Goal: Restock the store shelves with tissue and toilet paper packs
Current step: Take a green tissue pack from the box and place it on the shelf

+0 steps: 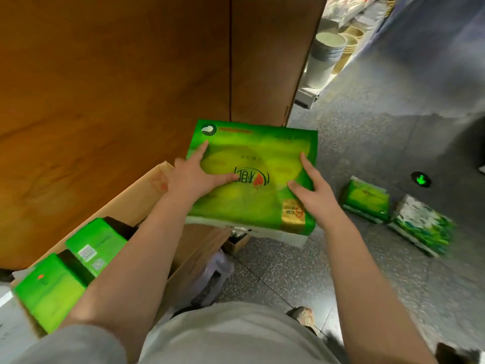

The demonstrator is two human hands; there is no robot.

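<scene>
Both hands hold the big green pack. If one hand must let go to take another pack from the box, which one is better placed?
Probably left: the left hand is nearer the box and its packs; the right hand is on the pack's far side.
</scene>
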